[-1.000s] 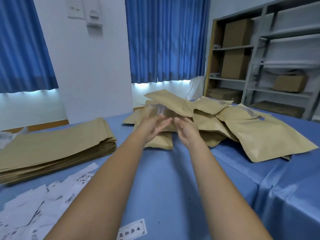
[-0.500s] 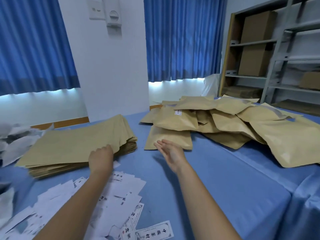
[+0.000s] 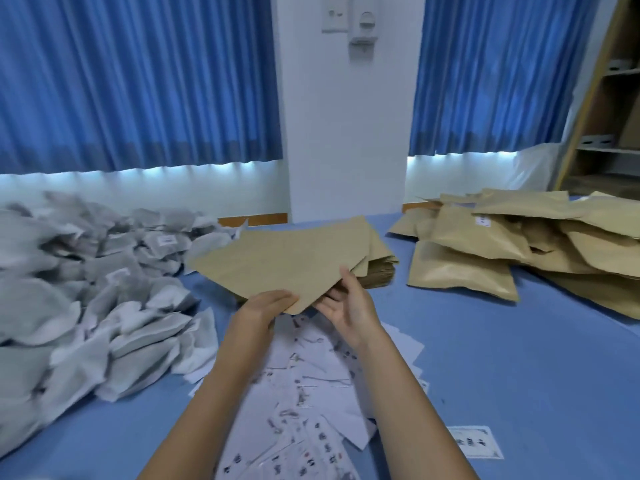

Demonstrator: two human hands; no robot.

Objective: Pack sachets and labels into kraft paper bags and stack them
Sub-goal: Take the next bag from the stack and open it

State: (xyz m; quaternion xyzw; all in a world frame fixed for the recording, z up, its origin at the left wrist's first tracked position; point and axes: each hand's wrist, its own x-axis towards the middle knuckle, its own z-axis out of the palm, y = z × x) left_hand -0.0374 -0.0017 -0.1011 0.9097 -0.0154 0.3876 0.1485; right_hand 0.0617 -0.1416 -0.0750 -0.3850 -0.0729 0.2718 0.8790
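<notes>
An empty flat kraft paper bag (image 3: 284, 265) is lifted off the stack of flat kraft bags (image 3: 379, 268) at the table's middle. My left hand (image 3: 265, 306) grips the bag's near corner. My right hand (image 3: 349, 303) holds the bag's right edge, thumb on top and fingers spread beneath. White printed labels (image 3: 311, 386) lie scattered under my forearms. A heap of grey-white sachets (image 3: 86, 289) fills the left side. Filled kraft bags (image 3: 502, 251) are piled at the right.
The table carries a blue cloth (image 3: 502, 358). One label (image 3: 474, 445) lies apart near the front right. Blue curtains and a white wall column stand behind the table. A wooden shelf unit (image 3: 609, 116) is at the far right.
My view has swung left from the filled pile. Both hands left the filled bags, came to the flat stack and picked up the top empty bag.
</notes>
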